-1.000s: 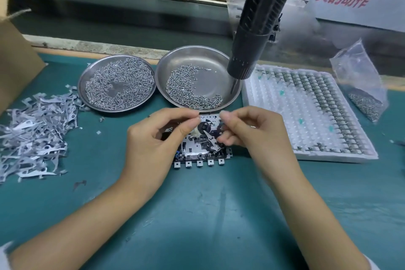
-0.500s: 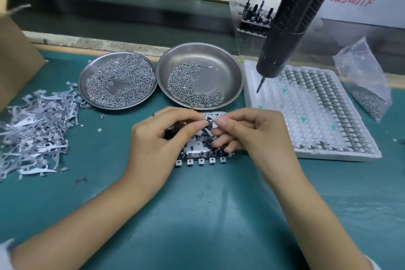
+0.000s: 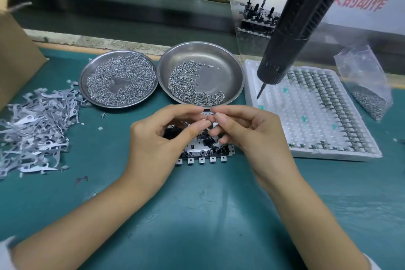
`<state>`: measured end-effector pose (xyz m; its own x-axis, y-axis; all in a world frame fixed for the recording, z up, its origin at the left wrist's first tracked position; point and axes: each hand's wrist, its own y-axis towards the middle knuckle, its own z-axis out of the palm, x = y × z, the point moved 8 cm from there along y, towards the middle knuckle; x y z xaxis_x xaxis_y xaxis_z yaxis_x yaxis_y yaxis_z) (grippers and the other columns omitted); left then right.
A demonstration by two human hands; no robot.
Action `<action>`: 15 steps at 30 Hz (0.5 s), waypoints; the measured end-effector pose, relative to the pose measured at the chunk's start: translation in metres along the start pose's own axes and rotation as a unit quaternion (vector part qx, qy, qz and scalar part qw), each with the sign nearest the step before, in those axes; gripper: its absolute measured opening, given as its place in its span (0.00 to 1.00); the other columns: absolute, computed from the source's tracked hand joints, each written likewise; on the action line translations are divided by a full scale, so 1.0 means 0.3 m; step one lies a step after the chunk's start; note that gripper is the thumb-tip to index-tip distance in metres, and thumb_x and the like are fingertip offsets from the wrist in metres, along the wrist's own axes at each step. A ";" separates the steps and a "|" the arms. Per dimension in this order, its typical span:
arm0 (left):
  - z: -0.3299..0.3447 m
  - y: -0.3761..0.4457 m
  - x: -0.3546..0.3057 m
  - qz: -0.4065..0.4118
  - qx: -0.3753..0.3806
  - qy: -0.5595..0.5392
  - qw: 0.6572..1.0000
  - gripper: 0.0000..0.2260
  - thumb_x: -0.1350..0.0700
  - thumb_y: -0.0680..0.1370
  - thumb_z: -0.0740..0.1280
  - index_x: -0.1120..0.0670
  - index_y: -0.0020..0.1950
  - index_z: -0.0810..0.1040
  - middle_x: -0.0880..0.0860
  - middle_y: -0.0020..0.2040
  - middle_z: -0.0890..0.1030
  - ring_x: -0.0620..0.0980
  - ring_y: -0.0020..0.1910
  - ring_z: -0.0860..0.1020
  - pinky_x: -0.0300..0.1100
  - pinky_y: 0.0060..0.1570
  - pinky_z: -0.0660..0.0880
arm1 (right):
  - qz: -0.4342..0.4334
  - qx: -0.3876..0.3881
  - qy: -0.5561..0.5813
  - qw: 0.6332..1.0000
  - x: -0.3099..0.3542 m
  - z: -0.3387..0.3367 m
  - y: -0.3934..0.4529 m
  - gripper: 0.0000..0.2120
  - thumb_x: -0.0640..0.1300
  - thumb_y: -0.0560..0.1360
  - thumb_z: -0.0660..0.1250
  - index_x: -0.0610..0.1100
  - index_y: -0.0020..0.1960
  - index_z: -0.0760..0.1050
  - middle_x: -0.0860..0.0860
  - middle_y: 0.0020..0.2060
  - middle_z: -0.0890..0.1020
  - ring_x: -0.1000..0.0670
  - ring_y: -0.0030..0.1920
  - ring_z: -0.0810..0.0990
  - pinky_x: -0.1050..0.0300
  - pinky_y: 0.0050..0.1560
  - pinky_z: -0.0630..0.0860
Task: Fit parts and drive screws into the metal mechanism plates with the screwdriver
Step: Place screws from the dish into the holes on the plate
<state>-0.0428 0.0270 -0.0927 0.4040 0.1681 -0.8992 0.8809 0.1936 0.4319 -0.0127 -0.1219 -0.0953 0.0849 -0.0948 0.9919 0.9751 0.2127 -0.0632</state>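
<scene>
Mechanism plate lies flat on the counter right under my hands, near edge w/ its row of square tabs facing me. Looks like stiff stamped metal w/ small black parts on top; light enough to skid if pushed sideways, so I'd pin it by the edges, not on the delicate bits. Above it my left hand and right hand meet fingertip to fingertip. Grip state: both narrow, thumb and forefinger pinching something tiny and silvery, prob. a small spring or screw, too small to tell which. Tiny, slippery, easy to drop; hold it by the tips only and keep it over the plate.

Outward: dish of screws just behind the plate, a fuller second dish touching its left rim, pile of stamped metal levers far left, white parts tray on the right, plastic bag of screws beyond it. Hanging screwdriver is unheld, tip over the tray's near-left corner.

Vs. half a sec ago: hands have lifted off the plate, the pinch now sits higher, more of the plate's front shows. Screwdriver hangs about where it did then; a full sec ago it was further left, over the dish.
</scene>
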 end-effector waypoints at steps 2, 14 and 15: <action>0.001 0.001 -0.002 0.000 -0.001 -0.002 1.000 0.10 0.55 0.70 0.74 0.47 0.50 0.81 0.45 0.43 0.85 0.45 0.44 0.83 0.36 0.49 0.76 | 0.004 0.004 -0.008 1.000 -0.003 0.005 -0.001 0.07 0.32 0.74 0.66 0.42 0.46 0.81 0.51 0.32 0.83 0.56 0.32 0.79 0.66 0.33 0.76; -0.004 0.003 -0.006 -0.017 -0.008 -0.012 1.000 0.10 0.57 0.68 0.74 0.47 0.48 0.81 0.44 0.43 0.85 0.44 0.44 0.83 0.35 0.49 0.77 | -0.009 0.028 -0.008 1.000 -0.004 0.022 -0.003 0.08 0.33 0.74 0.67 0.43 0.45 0.82 0.51 0.31 0.82 0.57 0.31 0.78 0.65 0.35 0.76; -0.005 0.002 -0.007 -0.015 -0.008 -0.013 1.000 0.10 0.57 0.68 0.74 0.47 0.48 0.81 0.44 0.43 0.85 0.44 0.44 0.83 0.36 0.49 0.77 | -0.009 0.029 -0.005 1.000 -0.005 0.021 -0.003 0.08 0.33 0.74 0.67 0.43 0.45 0.82 0.51 0.32 0.83 0.56 0.32 0.79 0.65 0.36 0.76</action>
<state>-0.0434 0.0281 -0.0905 0.3840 0.1364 -0.9132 0.8888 0.2134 0.4056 -0.0150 -0.1156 -0.0959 0.0644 -0.0888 0.9940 0.9628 0.2674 -0.0385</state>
